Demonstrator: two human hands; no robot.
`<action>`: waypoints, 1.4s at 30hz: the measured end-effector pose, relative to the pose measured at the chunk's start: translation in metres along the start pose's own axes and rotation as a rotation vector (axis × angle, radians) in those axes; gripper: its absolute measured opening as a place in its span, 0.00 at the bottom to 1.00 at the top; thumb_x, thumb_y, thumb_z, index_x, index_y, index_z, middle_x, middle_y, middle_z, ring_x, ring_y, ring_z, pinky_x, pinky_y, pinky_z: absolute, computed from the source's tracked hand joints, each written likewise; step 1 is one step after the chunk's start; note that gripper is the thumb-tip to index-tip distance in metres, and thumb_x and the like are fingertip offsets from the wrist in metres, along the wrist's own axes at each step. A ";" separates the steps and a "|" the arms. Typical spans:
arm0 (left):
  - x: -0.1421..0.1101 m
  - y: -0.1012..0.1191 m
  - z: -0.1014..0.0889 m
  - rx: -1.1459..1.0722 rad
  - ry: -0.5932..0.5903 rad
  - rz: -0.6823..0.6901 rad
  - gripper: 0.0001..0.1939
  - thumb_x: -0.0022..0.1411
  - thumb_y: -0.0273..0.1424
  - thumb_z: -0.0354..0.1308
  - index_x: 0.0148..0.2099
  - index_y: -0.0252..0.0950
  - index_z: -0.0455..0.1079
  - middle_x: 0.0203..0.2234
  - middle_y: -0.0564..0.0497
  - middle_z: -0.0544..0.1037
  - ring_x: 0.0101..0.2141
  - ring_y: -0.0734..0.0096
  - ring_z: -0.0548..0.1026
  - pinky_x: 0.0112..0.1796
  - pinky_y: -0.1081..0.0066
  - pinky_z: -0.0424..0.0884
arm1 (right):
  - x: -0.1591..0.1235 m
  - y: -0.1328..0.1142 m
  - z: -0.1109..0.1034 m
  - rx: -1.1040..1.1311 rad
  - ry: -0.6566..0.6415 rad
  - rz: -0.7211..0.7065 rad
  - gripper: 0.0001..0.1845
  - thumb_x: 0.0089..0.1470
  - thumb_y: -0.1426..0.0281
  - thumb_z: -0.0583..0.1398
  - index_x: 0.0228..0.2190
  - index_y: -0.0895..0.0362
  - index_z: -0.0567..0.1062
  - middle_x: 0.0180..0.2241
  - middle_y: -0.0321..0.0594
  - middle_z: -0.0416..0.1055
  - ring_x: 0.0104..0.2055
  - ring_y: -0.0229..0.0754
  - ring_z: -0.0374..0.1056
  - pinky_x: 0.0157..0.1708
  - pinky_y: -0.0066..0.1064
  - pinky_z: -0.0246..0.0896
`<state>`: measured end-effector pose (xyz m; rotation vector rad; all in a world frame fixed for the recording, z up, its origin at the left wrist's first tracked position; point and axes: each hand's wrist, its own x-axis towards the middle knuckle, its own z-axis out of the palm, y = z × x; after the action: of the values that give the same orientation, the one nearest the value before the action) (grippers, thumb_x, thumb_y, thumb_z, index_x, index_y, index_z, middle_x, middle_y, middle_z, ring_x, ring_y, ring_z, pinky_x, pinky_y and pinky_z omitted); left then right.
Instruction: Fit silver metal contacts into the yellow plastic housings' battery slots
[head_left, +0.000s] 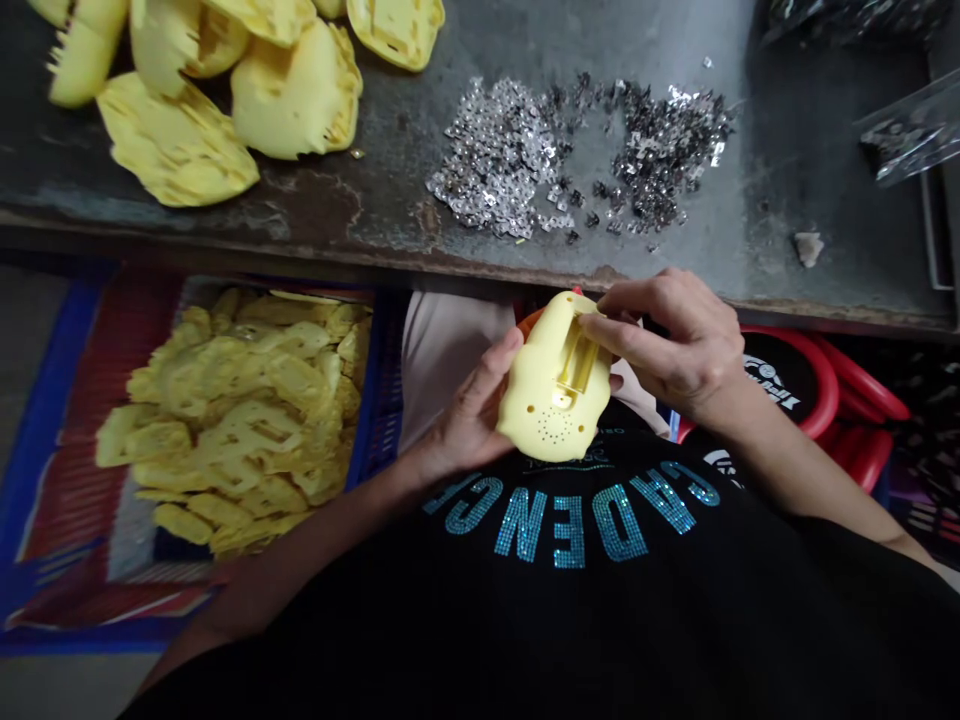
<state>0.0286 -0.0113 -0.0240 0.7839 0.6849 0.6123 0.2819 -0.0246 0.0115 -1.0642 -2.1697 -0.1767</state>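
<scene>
One yellow plastic shell is what you've got in your hands, held up off the bench over your lap, right in front of your black sequinned shirt. Your left hand cradles it from below and the side, with the left thumb wrapped along its edge, so that hand looks like the steady one. Your right hand comes in from the other side, and its fingers are closed on the top end, pinching it, with the shell's rectangular recess left facing up where you can see it. Probably that's why it's angled that way, along with the speaker holes near the bottom. A bit of orange plastic pokes out behind it, but I can't tell whether it's part of the shell. On the steel workbench, more yellow shells sit in a heap beside a scatter of small silvery metal parts, and a blue crate of yellow pieces sits below the bench edge, within easy reach of your left side.
</scene>
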 end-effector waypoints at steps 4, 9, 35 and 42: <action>0.004 0.006 0.018 -0.259 -0.034 -0.035 0.40 0.70 0.57 0.71 0.76 0.43 0.74 0.65 0.40 0.86 0.64 0.42 0.84 0.58 0.50 0.88 | 0.004 0.002 -0.002 0.314 -0.050 0.196 0.11 0.77 0.70 0.64 0.51 0.46 0.87 0.47 0.38 0.83 0.44 0.42 0.79 0.41 0.36 0.74; 0.005 0.010 0.022 -0.222 -0.025 0.011 0.42 0.71 0.58 0.72 0.79 0.50 0.69 0.64 0.44 0.86 0.62 0.42 0.86 0.53 0.53 0.90 | 0.014 0.013 -0.012 0.663 -0.082 0.512 0.14 0.71 0.58 0.73 0.53 0.50 0.87 0.45 0.39 0.83 0.41 0.42 0.78 0.41 0.36 0.76; -0.004 0.021 0.015 0.847 -0.028 0.727 0.55 0.53 0.47 0.89 0.78 0.44 0.75 0.67 0.38 0.83 0.64 0.37 0.83 0.68 0.41 0.82 | -0.038 -0.003 0.031 0.457 0.293 0.445 0.14 0.67 0.52 0.69 0.53 0.37 0.83 0.44 0.42 0.86 0.45 0.57 0.82 0.46 0.57 0.83; -0.001 0.033 0.021 0.949 -0.044 0.759 0.41 0.62 0.43 0.84 0.74 0.44 0.81 0.65 0.40 0.85 0.60 0.46 0.87 0.64 0.52 0.85 | -0.034 0.000 0.036 0.450 0.366 0.393 0.13 0.69 0.52 0.69 0.51 0.41 0.83 0.43 0.42 0.87 0.44 0.54 0.85 0.45 0.52 0.85</action>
<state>0.0352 -0.0024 0.0133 1.9850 0.6129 0.9512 0.2770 -0.0316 -0.0368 -1.0680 -1.5403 0.2674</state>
